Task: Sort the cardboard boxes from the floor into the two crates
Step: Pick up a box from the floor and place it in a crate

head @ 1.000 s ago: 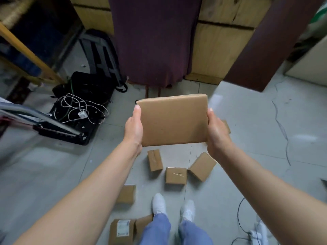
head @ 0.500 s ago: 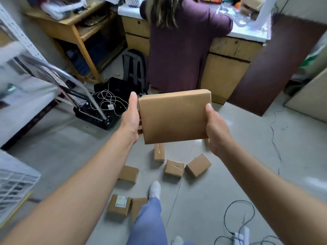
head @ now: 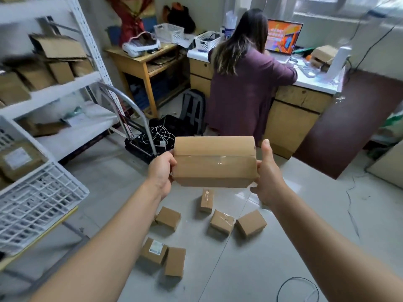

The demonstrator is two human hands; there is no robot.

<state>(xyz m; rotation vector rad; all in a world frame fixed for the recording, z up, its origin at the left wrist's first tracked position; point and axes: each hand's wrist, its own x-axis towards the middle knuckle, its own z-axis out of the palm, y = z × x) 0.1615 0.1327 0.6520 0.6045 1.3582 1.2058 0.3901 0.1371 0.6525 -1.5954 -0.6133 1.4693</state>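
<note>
A cardboard box (head: 214, 162) is held in the air at mid-scene; the left hand (head: 162, 171) grips its left end and the right hand (head: 269, 177) grips its right end, thumb raised, so the hands are apart with the box clamped between them. Six small boxes (head: 222, 222) lie scattered on the floor (head: 305, 225) beneath it; a white crate (head: 39, 203) sits at the near left, and a person in a purple top (head: 244, 94) is at the far desk (head: 292, 105).
</note>
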